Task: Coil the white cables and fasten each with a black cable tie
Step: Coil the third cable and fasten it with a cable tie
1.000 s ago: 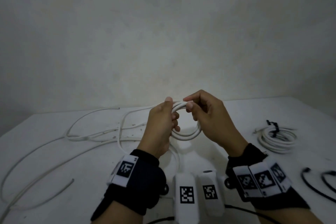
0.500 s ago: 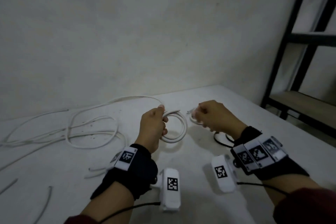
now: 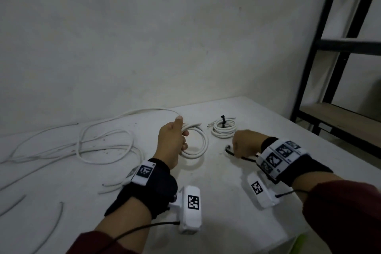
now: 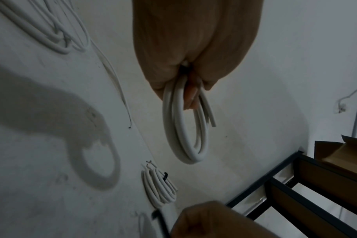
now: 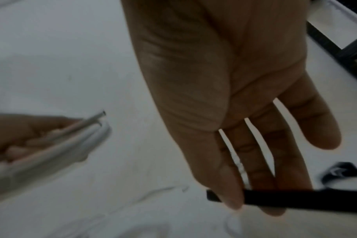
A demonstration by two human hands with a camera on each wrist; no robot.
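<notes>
The left hand (image 3: 171, 140) keeps a closed grip on one coiled white cable (image 3: 195, 142), fingers curled round the bundled turns; the coil hangs free above the white counter (image 3: 226, 202), its cut end projecting past the fingers. No tie is on this coil.

The right hand (image 3: 246, 143) is low over the counter. In the right wrist view its fingers (image 5: 261, 169) lie nearly straight against one black cable tie (image 5: 296, 200); whether the grip has closed on the tie cannot be told. In the head view the tie's end (image 3: 228, 148) shows just left of the hand.

One finished coil (image 3: 223, 128), bound with one black tie, lies on the counter behind and between the hands, apart from both.

Loose white cables (image 3: 92, 142) lie tangled at the counter's left; their number cannot be counted.

One dark metal shelf rack (image 3: 340, 51) stands to the right.
</notes>
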